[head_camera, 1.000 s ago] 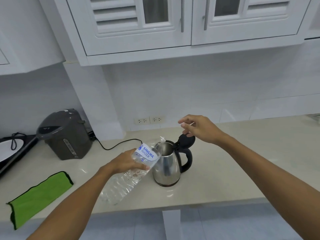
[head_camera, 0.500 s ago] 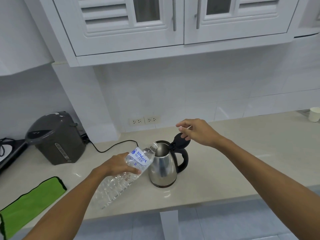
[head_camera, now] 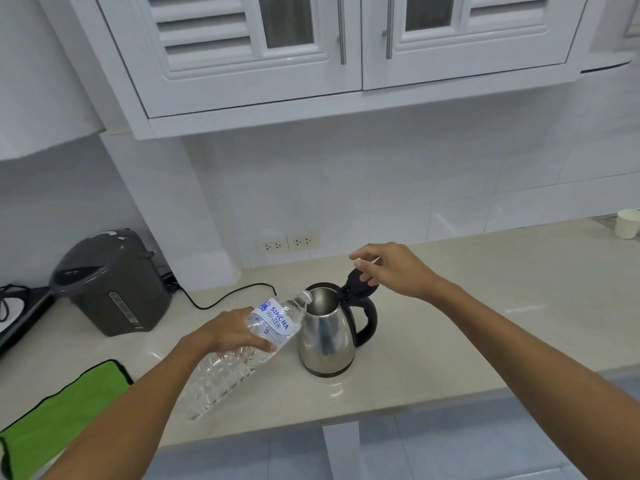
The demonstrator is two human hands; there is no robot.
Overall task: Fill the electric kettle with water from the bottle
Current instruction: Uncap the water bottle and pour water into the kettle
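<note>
A steel electric kettle (head_camera: 327,336) with a black handle stands on the beige counter (head_camera: 485,327), mouth uncovered. Its black lid (head_camera: 360,287) is tipped back and my right hand (head_camera: 388,268) holds it up by the top edge. My left hand (head_camera: 232,332) grips a clear plastic water bottle (head_camera: 242,355) with a white and blue label. The bottle is tilted, base low toward me, and its uncapped neck rests at the kettle's rim on the left side. I cannot make out any water flowing.
A dark grey hot-water dispenser (head_camera: 110,282) sits at the left, its black cord (head_camera: 228,297) running behind the kettle. A green cloth (head_camera: 65,410) lies at the near left. Wall sockets (head_camera: 287,242) sit behind. A white cup (head_camera: 627,223) stands far right. White cabinets (head_camera: 346,53) hang overhead.
The bottle's neck has come closer to the kettle and now touches its rim. My right hand stays on the raised lid. The view has shifted slightly to the right.
</note>
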